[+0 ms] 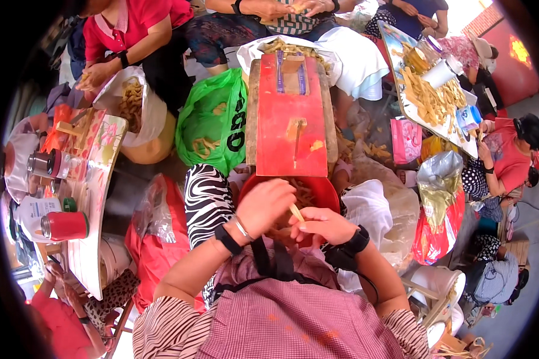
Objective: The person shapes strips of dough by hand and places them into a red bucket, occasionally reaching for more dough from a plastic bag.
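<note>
Yellow strip (296,212), black-lettered green bag (206,113) beyond

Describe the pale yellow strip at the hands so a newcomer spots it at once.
Start at the red rectangular board in the centre, then drop to the round red basin at its near end. Over that basin, the short pale yellow strip shows between the person's left hand and right hand. Unlike the tan strips in the basin, it juts from the right hand's grip.

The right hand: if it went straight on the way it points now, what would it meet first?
Past the pale strip at its fingertips, the right hand would probably meet the left hand first; depth is unclear.
</note>
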Demonstrator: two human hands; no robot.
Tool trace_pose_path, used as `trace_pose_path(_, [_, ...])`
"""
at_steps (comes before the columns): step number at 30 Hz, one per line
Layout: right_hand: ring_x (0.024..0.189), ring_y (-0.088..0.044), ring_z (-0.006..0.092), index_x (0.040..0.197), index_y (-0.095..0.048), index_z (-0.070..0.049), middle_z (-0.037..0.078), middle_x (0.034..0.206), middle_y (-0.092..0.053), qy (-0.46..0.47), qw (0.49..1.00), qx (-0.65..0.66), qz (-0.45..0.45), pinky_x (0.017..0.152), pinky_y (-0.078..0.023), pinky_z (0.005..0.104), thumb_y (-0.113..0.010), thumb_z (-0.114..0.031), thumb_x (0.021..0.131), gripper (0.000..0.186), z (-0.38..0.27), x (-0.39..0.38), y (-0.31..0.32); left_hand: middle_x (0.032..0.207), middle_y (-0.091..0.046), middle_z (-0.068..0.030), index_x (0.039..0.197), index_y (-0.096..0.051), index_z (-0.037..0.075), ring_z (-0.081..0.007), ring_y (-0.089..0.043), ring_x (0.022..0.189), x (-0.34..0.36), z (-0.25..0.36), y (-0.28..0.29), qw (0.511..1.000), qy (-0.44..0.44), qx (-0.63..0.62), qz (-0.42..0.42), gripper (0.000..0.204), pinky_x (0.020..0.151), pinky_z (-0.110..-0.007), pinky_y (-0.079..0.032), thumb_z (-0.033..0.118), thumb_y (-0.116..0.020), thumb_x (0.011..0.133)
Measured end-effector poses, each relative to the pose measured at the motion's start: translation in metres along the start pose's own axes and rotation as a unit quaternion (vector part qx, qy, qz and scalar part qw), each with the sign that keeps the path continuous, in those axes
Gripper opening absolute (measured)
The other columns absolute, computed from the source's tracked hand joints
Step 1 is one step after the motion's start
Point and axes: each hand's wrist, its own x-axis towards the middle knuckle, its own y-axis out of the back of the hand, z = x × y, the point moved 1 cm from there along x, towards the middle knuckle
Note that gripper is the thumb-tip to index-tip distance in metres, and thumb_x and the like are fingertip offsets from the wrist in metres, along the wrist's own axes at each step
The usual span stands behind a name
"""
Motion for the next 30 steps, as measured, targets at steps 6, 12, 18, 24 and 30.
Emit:
trace_pose_path(6, [0.044,-0.047,0.0052,0.092,-0.056,-0.002,0.005,0.068,-0.059,-0.025,0.999,-0.021,0.041,0.036,-0.033,0.0167,-0.048,-0.020,0.089,0.020,-0.006,-0.030,0.018,0.093,-0.058,-0.0076,0.097,-0.059,0.005,-0.0256,-0.056,0.088,-0.005,-0.013,0.016,0.994,0.052,0.033,0.093,0.030,0.079,-0.035,-0.045,0.007,-0.055,0.067])
trace_pose_path(12, [0.037,-0.040,0.0034,0.090,-0.057,-0.003,0.004,0.058,-0.056,0.009,0.992,0.121,0.041,0.032,-0.027,0.0166,-0.049,-0.022,0.088,0.021,-0.014,-0.043,0.016,0.088,-0.057,-0.0068,0.103,-0.057,0.006,-0.0252,-0.056,0.083,-0.001,0.006,0.016,0.993,0.036,-0.011,0.109,0.039,0.076,-0.035,-0.045,0.006,-0.061,0.064])
trace_pose_path(18, [0.044,-0.045,0.0037,0.088,-0.058,-0.003,0.002,0.060,-0.057,0.007,0.994,0.029,0.103,0.040,-0.033,0.0154,-0.049,-0.020,0.089,0.019,-0.010,-0.029,0.006,0.087,-0.056,-0.0082,0.096,-0.056,0.004,-0.0277,-0.054,0.085,-0.004,0.019,0.004,0.995,-0.011,-0.093,0.042,0.035,0.075,-0.036,-0.045,0.005,-0.066,0.063])
trace_pose_path(24, [0.055,-0.050,0.0055,0.090,-0.060,0.000,0.001,0.080,-0.058,0.113,0.988,-0.056,0.094,0.048,-0.040,0.0177,-0.048,-0.009,0.086,0.016,-0.005,-0.025,-0.003,0.088,-0.052,-0.0109,0.085,-0.053,0.004,-0.0293,-0.053,0.085,0.000,0.009,0.001,0.997,0.029,-0.033,0.065,0.029,0.074,-0.037,-0.045,0.002,-0.065,0.059])
trace_pose_path(30, [0.051,-0.049,0.0069,0.090,-0.061,-0.001,0.002,0.078,-0.060,0.108,0.960,-0.163,0.199,0.048,-0.041,0.0195,-0.044,0.002,0.081,0.020,0.005,-0.020,-0.003,0.085,-0.053,-0.0108,0.088,-0.053,0.003,-0.0288,-0.053,0.082,0.008,0.005,0.008,0.994,0.044,0.016,0.104,0.025,0.076,-0.038,-0.045,0.005,-0.061,0.064])
